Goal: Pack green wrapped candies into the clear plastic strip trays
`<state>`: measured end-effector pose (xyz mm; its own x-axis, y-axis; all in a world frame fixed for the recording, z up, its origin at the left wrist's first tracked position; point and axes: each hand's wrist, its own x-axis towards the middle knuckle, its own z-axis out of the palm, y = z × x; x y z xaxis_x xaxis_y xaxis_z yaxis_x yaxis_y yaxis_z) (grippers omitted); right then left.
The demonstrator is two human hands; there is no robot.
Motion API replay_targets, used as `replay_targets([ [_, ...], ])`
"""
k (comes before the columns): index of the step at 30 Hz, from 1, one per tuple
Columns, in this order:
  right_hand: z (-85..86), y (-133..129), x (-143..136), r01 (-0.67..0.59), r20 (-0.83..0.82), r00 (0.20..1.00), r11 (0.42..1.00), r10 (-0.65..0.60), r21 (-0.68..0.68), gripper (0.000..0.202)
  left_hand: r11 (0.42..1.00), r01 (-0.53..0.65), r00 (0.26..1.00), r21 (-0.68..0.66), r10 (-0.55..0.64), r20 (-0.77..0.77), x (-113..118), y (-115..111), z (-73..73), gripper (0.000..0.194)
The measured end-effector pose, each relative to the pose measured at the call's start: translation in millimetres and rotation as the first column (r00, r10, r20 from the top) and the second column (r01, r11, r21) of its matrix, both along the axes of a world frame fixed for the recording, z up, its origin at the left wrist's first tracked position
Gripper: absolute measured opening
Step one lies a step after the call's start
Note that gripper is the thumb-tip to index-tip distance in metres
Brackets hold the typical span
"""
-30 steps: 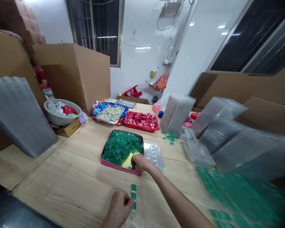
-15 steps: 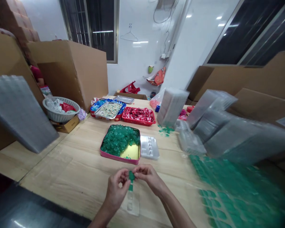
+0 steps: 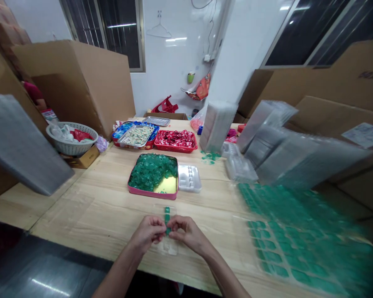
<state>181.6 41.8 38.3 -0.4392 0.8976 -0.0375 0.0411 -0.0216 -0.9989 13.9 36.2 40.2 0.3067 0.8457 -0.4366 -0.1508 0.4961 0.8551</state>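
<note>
A narrow clear plastic tray (image 3: pixel 173 249) lies on the table in front of me, with small green translucent pieces (image 3: pixel 167 210) in its far compartments. Over its middle, both hands meet around another green piece (image 3: pixel 168 231). My left hand (image 3: pixel 148 232) pinches at its left side, fingers curled. From the right, my right hand (image 3: pixel 188 235) pinches the same piece between thumb and forefinger. The fingertips hide part of it. Just beyond the hands stands a pink-rimmed square tin (image 3: pixel 152 193) heaped with green pieces (image 3: pixel 152 171), its yellow bottom partly bare.
A silvery moulded tray (image 3: pixel 189 179) touches the tin's right side. Filled green trays (image 3: pixel 286 236) spread at the right, below stacked clear trays (image 3: pixel 286 161). Farther back are a red basket of wrapped packets (image 3: pixel 175 141), a white basket (image 3: pixel 73 145) and cardboard boxes (image 3: pixel 105 82).
Both hands have moved nearer to me along the clear tray. Green now shows in its far compartments, where the fingers were. The view has shifted slightly.
</note>
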Motion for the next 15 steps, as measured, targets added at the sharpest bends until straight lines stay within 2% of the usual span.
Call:
replay_targets([
  [4, -19.5, -1.7, -5.4, 0.024, -0.103, 0.994, 0.981, -0.045, -0.194, 0.029, 1.0, 0.014, 0.999, 0.028, -0.013, -0.041, -3.2, -1.4, -7.4, 0.023],
  [7, -35.5, -4.4, -9.2, 0.064, -0.081, 0.993, 0.964, -0.088, -0.259, 0.03, 0.998, -0.01, 0.987, 0.058, 0.019, -0.16, -1.9, -4.6, -15.4, 0.024],
  [11, -40.9, -7.9, -12.5, 0.133, 0.107, 0.988, 0.973, -0.114, -0.19, 0.024, 0.997, -0.029, 0.944, 0.078, 0.053, -0.324, 3.2, -5.9, -25.0, 0.018],
  [15, -36.5, -9.8, -15.2, 0.152, 0.336, 0.931, 0.988, -0.139, -0.011, 0.018, 0.989, 0.065, 0.869, 0.135, 0.01, -0.495, 6.1, -3.5, -31.5, 0.01],
])
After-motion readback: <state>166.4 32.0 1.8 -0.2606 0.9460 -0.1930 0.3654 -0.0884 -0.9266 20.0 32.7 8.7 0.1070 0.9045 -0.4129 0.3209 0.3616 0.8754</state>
